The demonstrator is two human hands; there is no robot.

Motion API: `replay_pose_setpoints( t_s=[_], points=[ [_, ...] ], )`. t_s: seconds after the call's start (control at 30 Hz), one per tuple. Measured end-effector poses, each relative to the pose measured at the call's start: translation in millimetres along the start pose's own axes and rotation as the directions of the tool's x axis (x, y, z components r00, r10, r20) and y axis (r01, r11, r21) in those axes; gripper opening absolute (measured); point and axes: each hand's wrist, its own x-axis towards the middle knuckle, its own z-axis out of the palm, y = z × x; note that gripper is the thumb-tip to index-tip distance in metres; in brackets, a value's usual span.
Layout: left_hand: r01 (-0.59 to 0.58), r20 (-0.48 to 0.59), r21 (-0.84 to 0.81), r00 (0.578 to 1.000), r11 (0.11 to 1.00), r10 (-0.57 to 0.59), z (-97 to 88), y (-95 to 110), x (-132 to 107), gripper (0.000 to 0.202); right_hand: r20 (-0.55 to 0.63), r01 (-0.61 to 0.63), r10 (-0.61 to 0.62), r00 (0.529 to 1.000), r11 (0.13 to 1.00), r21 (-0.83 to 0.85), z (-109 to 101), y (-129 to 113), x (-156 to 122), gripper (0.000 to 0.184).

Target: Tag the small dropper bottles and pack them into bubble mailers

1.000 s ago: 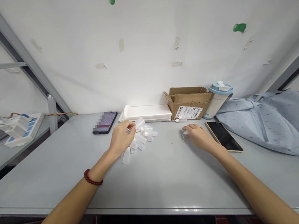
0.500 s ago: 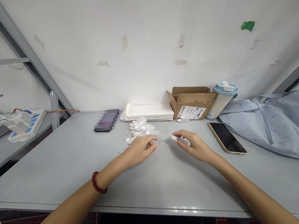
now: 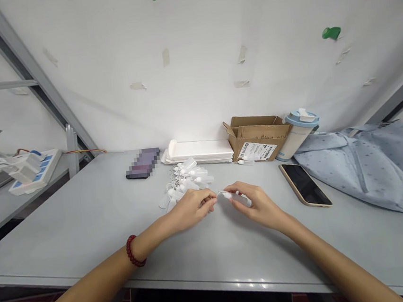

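Note:
A small translucent plastic bottle with a white top [image 3: 241, 199] lies between the thumb and fingers of my right hand [image 3: 258, 202]. From its top a thin white cord [image 3: 219, 193] runs toward my left hand [image 3: 194, 207], whose thumb and fingertips are pinched on the cord's end. Just behind my left hand is a pile of similar small bottles [image 3: 191, 171] with white tops and loops, partly covered by that hand. Another small bottle [image 3: 247, 162] lies in front of the cardboard box.
Along the wall stand a stack of white flat trays [image 3: 201, 148], an open cardboard box [image 3: 257, 138] and a lidded cup [image 3: 296, 137]. A phone [image 3: 306, 186] and a blue-grey cloth bag [image 3: 360, 169] lie right, a blurred dark phone-like object [image 3: 143, 163] left. A power strip [image 3: 36, 171] sits far left.
My hands have come closer together, my left fingers closing on the cord at the bottle's top. The bottle has shifted slightly left and down. The view has moved a little.

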Motion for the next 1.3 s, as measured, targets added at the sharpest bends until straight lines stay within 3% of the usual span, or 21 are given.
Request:
replay_pose_setpoints(
  t_s=[0.33, 0.57, 1.0, 1.3],
  points=[
    [0.135, -0.018, -0.306, 0.989, 0.942, -0.147, -0.4, 1, 3, 0.024, -0.01, 0.007, -0.007, 1.0, 1.0, 0.019, 2, -5, -1, 0.018],
    [0.142, 0.031, -0.455, 0.989, 0.879, -0.144, -0.8, 3, 5, 0.023, 0.016, -0.013, 0.013, 1.0, 0.998, 0.056, 3, -8, -1, 0.015],
    [0.144, 0.077, -0.478, 0.989, 0.866, -0.122, -2.1, 3, 5, 0.026, 0.016, -0.007, 0.006, 1.0, 0.998, 0.066, 3, -10, -2, 0.016],
    [0.164, 0.023, -0.416, 0.985, 0.895, -0.17, 2.6, 6, 4, 0.022, 0.032, -0.043, 0.042, 0.999, 0.998, 0.044, 3, -14, -1, 0.018]
  ],
)
